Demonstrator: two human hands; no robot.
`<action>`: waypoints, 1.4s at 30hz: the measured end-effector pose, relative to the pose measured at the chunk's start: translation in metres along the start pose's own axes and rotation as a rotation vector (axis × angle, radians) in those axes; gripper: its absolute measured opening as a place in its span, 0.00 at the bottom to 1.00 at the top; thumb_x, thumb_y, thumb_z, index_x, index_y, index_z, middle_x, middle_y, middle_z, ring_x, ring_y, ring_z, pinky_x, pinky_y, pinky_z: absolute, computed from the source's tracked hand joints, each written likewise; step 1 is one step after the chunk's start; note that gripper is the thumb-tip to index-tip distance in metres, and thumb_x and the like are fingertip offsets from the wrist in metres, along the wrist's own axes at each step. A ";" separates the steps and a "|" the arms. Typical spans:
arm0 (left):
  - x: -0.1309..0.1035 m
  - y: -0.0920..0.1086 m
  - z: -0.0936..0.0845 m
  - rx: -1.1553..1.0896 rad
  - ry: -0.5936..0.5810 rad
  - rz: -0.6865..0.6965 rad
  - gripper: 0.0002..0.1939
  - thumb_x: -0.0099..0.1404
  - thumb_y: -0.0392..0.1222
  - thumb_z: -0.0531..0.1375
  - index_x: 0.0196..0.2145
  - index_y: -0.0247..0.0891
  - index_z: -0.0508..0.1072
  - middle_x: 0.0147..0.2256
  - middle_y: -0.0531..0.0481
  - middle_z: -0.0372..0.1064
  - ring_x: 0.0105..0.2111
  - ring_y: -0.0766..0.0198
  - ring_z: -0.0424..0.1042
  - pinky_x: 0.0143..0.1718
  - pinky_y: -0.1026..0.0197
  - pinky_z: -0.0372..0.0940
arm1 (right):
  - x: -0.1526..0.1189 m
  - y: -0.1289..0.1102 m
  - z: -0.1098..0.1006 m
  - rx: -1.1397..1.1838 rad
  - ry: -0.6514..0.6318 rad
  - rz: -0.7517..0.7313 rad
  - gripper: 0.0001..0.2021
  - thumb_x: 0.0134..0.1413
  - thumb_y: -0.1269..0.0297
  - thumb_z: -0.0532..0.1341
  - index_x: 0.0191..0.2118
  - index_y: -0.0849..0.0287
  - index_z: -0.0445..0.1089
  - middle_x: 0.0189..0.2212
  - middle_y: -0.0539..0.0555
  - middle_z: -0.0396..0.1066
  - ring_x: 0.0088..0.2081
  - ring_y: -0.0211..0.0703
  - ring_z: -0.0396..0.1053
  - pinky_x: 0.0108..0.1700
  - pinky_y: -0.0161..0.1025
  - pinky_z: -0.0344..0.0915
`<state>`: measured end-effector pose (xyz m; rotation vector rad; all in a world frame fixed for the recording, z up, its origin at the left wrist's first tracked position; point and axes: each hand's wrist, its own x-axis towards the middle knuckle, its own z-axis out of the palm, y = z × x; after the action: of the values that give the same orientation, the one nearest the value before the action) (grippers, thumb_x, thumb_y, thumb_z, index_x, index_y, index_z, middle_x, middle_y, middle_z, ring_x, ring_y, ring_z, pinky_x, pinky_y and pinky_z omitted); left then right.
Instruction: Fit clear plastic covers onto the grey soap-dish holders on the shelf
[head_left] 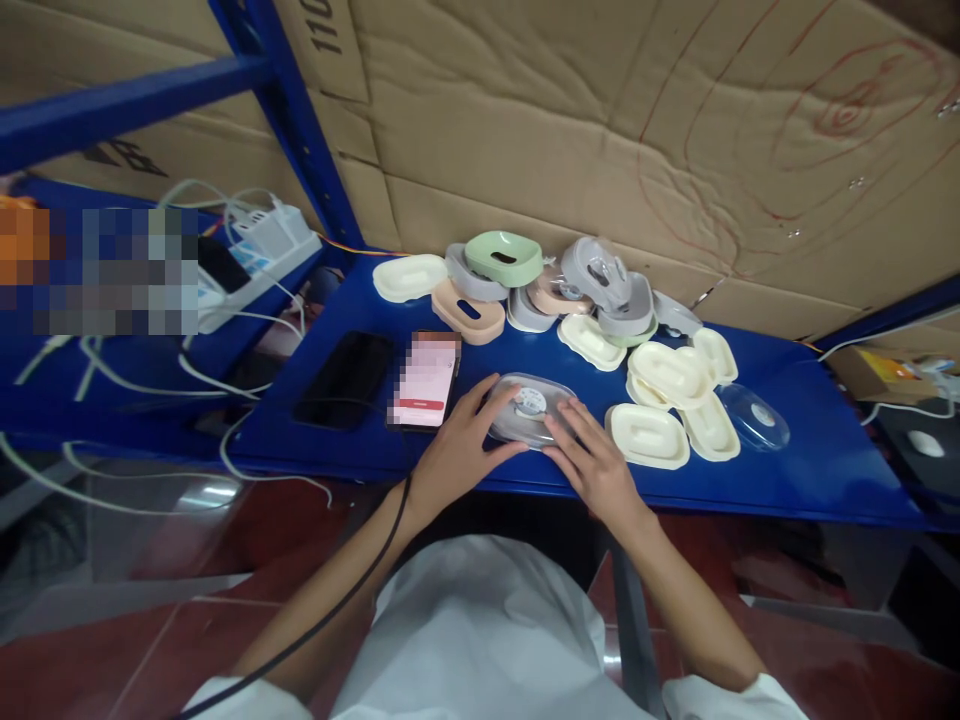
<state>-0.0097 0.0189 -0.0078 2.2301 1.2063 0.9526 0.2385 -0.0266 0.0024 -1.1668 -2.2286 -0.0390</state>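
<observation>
Lying near the front edge of the table [825,465], the clear lid [534,424] is resting between both hands, its round label [529,401] facing up. The left hand [466,440] is spreading thumb and fingers around one end; the right hand [600,468] is laying loosely parted fingers over the other. How hard they are pressing, I cannot tell. Probably light, stiff, slick and crackable, the lid is offering its safest hold at the end rims.
</observation>
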 end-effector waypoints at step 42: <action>0.032 0.078 0.059 0.188 -0.302 0.508 0.28 0.77 0.49 0.62 0.69 0.41 0.65 0.72 0.39 0.59 0.73 0.44 0.58 0.73 0.39 0.57 | -0.079 0.159 -0.108 -0.428 0.019 0.344 0.25 0.72 0.50 0.59 0.68 0.54 0.69 0.68 0.62 0.68 0.69 0.62 0.64 0.68 0.61 0.63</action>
<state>0.0892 0.0025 0.0144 2.7798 0.6268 0.6495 0.4456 -0.0197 0.0084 -1.7557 -2.0266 -0.4005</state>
